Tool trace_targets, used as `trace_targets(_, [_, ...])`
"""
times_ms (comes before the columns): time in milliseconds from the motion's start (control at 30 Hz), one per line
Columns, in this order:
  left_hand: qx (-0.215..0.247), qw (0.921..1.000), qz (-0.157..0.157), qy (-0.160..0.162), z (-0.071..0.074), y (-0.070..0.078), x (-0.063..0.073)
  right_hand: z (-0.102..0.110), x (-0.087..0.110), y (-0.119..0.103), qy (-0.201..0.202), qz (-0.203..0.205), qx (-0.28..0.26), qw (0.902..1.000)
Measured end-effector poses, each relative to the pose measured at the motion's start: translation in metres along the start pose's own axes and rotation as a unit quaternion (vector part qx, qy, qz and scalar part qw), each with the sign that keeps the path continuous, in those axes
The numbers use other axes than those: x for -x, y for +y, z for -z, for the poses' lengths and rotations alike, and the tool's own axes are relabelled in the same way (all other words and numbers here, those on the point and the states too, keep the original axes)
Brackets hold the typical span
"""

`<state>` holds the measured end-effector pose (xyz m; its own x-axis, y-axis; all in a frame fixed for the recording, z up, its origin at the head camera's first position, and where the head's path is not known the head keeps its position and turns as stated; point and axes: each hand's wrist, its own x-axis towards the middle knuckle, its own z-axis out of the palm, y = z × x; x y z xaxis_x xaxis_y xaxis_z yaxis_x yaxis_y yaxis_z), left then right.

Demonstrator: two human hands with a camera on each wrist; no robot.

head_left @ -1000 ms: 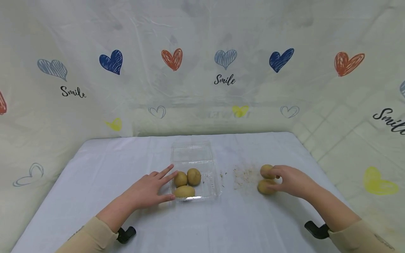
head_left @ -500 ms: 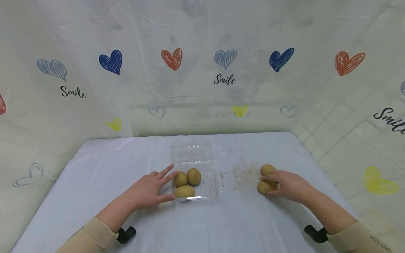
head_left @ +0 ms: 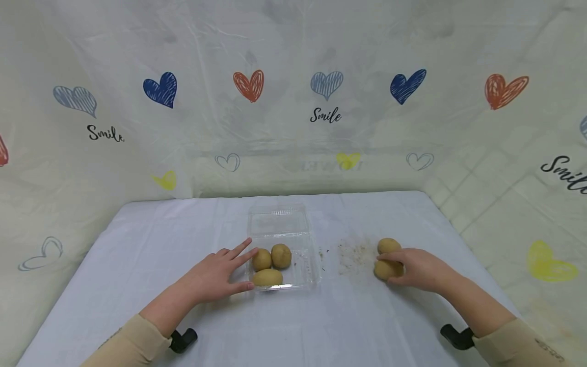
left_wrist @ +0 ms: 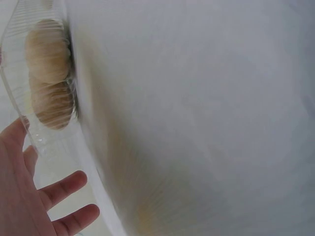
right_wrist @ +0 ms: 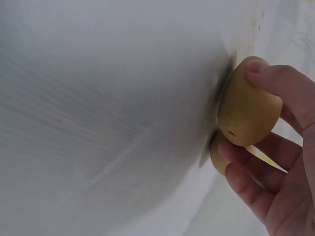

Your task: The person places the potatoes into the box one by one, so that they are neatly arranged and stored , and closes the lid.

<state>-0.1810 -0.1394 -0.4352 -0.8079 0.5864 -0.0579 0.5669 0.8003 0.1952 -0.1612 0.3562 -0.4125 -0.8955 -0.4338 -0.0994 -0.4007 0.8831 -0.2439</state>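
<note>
A clear plastic clamshell box (head_left: 303, 265) lies with its lid back on the table and has 3 potatoes in it: a round one (head_left: 282, 256), another round one (head_left: 262, 261) and an oblong one (head_left: 268, 278). My left hand (head_left: 215, 275) rests at the box's left side, fingers spread and fairly straight, touching its edge. Farther right, my right hand (head_left: 424, 270) grips a potato (right_wrist: 251, 105) between thumb and fingers, low at the cloth. Just behind it sits a second loose potato (head_left: 389, 245), partly hidden by fingers in the right wrist view.
Brown crumbs of dirt (head_left: 355, 255) are scattered on the white cloth (head_left: 293, 326) between the box and the loose potatoes. A pale curtain (head_left: 284, 117) printed with hearts hangs behind the table and along its sides.
My right hand has shifted slightly nearer, off the farther loose potato, and its fingers have come round the nearer one. The left hand and the box have stayed in place.
</note>
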Motion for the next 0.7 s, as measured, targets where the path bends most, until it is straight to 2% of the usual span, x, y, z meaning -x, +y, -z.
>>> trace_targets(400, [0.006, 1.0000, -0.001, 0.006, 0.000, 0.000, 0.001, 0.016, -0.010, -0.010, 0.004, -0.001, -0.016, 0.9999])
trace_targets(700, [0.003, 1.0000, -0.002, 0.007, -0.001, 0.000, 0.000, 0.020, -0.031, -0.029, -0.002, 0.032, -0.022, 0.9992])
